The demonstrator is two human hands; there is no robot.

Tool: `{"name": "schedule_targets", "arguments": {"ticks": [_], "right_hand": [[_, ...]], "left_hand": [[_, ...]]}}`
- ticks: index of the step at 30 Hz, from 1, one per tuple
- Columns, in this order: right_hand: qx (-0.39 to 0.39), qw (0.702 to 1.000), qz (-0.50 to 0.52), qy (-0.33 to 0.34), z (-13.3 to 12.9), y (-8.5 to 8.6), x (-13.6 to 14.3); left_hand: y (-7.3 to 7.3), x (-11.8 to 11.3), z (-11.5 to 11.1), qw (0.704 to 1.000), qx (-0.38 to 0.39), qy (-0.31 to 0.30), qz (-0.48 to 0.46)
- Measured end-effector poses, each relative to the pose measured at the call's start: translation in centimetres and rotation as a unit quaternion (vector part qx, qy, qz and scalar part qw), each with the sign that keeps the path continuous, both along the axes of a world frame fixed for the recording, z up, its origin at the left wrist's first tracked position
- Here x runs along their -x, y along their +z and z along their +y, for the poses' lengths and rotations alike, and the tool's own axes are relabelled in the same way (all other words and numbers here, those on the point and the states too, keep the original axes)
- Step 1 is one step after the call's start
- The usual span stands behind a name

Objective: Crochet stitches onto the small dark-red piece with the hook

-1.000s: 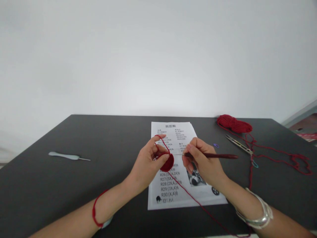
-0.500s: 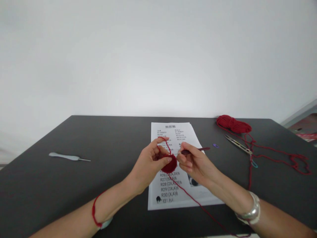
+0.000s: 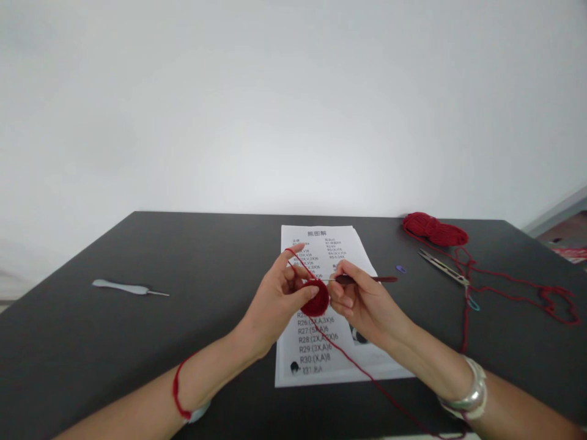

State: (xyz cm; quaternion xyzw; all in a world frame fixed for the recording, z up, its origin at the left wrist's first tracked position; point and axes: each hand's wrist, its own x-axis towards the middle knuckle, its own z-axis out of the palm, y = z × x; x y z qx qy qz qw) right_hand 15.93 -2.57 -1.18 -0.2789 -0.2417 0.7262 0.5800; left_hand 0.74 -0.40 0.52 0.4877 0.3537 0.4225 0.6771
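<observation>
Over the printed pattern sheet [image 3: 316,360], my left hand [image 3: 275,296] pinches a small round red crochet piece [image 3: 317,299] between thumb and fingers. Red yarn runs over its raised index finger down to the piece. My right hand [image 3: 362,299] grips a crochet hook [image 3: 367,279] with a dark handle, held nearly level. The hook's thin metal shaft points left and meets the top edge of the piece; its very tip is too small to make out. A red strand [image 3: 353,362] trails from under the piece toward the lower right.
A red yarn skein [image 3: 435,230] lies at the back right, with loose strands running right and forward. Near it are thread snips [image 3: 444,267], a purple stitch marker [image 3: 401,269] and a teal stitch marker [image 3: 473,304]. A grey-handled crochet hook [image 3: 131,287] rests at the left.
The hook has levelled out and shifted slightly right in my right hand. My left index finger is a little higher, and the yarn slants more from it to the piece.
</observation>
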Motion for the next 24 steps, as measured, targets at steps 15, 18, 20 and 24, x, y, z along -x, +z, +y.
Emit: {"name": "schedule_targets", "arguments": {"ticks": [15, 18, 20, 24], "right_hand": [[0.0, 1.0, -0.003, -0.014, -0.43, -0.57, 0.9], [0.018, 1.0, 0.005, -0.003, -0.26, -0.82, 0.85], [-0.001, 1.0, -0.025, -0.005, -0.37, -0.79, 0.86], [-0.088, 0.988, -0.122, -0.04, -0.78, -0.73, 0.93]], "left_hand": [[-0.48, -0.11, -0.1, 0.997, -0.064, -0.006, 0.038], [-0.54, -0.18, -0.08, 0.999, -0.037, -0.018, 0.031], [-0.46, -0.18, -0.12, 1.0, -0.013, -0.02, 0.017], [-0.12, -0.17, -0.33, 1.0, 0.024, -0.011, -0.001]]}}
